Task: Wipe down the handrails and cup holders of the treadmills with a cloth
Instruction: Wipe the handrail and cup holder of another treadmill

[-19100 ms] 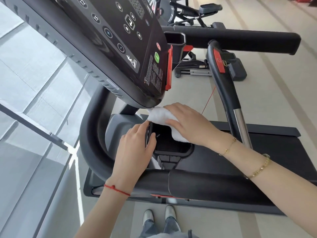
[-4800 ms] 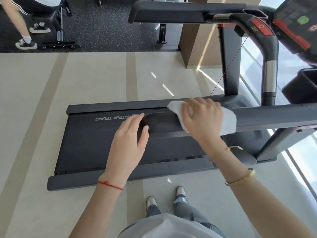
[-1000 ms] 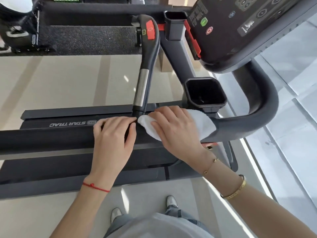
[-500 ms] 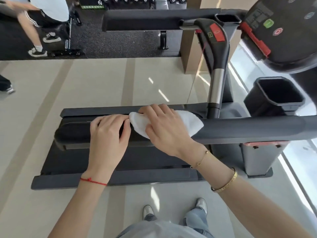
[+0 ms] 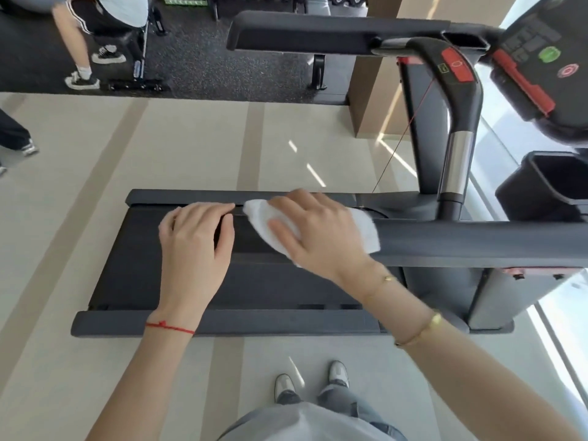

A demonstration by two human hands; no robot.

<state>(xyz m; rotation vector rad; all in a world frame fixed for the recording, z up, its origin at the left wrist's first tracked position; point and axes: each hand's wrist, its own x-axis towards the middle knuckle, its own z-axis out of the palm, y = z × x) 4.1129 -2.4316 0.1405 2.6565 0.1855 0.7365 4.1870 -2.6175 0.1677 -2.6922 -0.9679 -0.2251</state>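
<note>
- Since half a second ago both hands have slid toward the free end of the near handrail (image 5: 461, 241), and the cloth (image 5: 366, 229) has come with them.
- The right hand (image 5: 318, 237) lies palm-down on the cloth, its grip curled over cloth and rail together; cloth pokes out left past the fingertips and right past the wrist side.
- The left hand (image 5: 194, 246) has its grip closed over the rail end, just beside the cloth.
- The cloth is white, soft and bunched, draped across the dark rail.
- A black cup holder (image 5: 550, 186) sits at far right.
</note>
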